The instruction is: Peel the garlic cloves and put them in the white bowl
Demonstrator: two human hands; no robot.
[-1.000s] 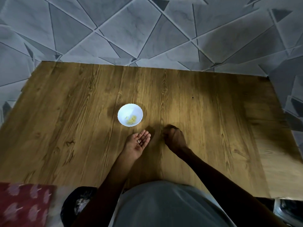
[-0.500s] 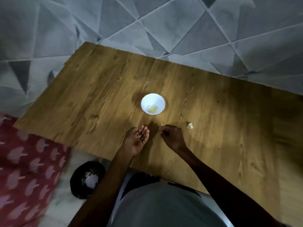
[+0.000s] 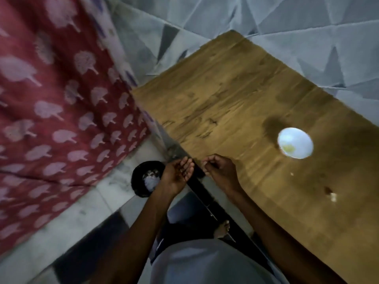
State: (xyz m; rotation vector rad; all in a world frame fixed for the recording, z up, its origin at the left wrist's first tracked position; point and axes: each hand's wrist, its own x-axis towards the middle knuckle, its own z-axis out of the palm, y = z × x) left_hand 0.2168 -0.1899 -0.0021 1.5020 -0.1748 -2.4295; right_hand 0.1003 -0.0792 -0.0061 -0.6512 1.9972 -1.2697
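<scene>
The white bowl point(image 3: 295, 145) stands on the wooden table point(image 3: 235, 103) at the right, with yellowish peeled cloves point(image 3: 288, 148) inside. A pale garlic piece point(image 3: 333, 197) and a tiny scrap point(image 3: 291, 174) lie on the table nearer to me. My left hand point(image 3: 178, 175) is held palm up with straight fingers at the table's near left corner; something small and dark seems to lie on it, blurred. Just to its right, my right hand point(image 3: 220, 171) has its fingers curled against the thumb, and I see nothing between them.
A black round bin point(image 3: 143, 181) holding white scraps sits on the floor below my left hand. A red patterned cloth point(image 3: 57, 103) fills the left. Grey patterned tiles lie beyond the table. A bare foot point(image 3: 222, 229) shows under the table edge.
My view has swung left and down, bringing the bin and red cloth into view. Both hands have moved from mid-table to its near left corner, above the bin.
</scene>
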